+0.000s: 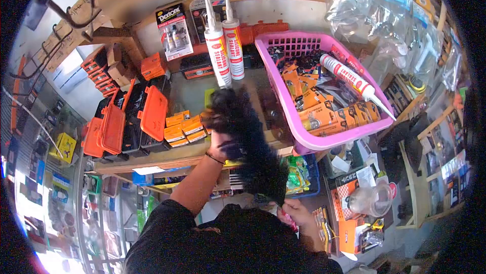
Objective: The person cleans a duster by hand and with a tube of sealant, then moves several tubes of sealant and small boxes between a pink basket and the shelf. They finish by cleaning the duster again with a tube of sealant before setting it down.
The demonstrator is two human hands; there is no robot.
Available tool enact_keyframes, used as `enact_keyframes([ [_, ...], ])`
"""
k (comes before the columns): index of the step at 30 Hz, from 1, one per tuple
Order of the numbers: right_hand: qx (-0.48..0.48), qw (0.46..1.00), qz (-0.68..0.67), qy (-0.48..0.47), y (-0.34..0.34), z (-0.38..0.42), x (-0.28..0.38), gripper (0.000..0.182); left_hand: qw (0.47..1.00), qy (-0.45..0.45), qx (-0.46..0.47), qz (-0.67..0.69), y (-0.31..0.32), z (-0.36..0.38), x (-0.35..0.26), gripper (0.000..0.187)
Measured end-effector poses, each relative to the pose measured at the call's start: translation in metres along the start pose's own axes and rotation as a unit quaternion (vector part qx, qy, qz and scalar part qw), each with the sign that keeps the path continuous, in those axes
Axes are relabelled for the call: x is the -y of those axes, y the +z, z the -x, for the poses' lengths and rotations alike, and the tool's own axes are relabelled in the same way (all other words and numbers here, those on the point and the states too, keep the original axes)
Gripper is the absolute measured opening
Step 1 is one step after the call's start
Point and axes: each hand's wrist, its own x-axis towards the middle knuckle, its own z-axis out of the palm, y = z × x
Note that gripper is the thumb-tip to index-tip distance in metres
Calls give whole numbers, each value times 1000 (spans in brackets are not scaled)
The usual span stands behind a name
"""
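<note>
My right hand [299, 213] is closed round the pinkish handle of a black feather duster [255, 147], low in front of my body. The duster slants up and left over the wooden shelf, smeared by motion. My left hand [218, 144] reaches to the shelf's front edge, its fingers hidden behind the duster. Close to its left are small orange boxes [183, 128]. Beyond the duster's tip stand two silicone sealant tubes, a near one [217, 57] and a far one [233, 49], upright with nozzles pointing up.
At the right of the shelf sits a pink basket [329, 142] with orange packets; another sealant tube [354, 79] lies across it, nozzle over the rim. Black cases with orange lids [154, 111] stand left. An epoxy adhesive pack [174, 32] leans behind. Plastic bags [349, 6] hang upper right.
</note>
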Motion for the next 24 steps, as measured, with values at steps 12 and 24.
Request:
enact_keyframes([
  [12,4,998,-46,-31,13,-6,9,25,996,11,32,-85,3,7,4,46],
  [24,-19,998,-66,-13,12,-7,0,24,997,-1,-32,-66,0,2,4,54],
])
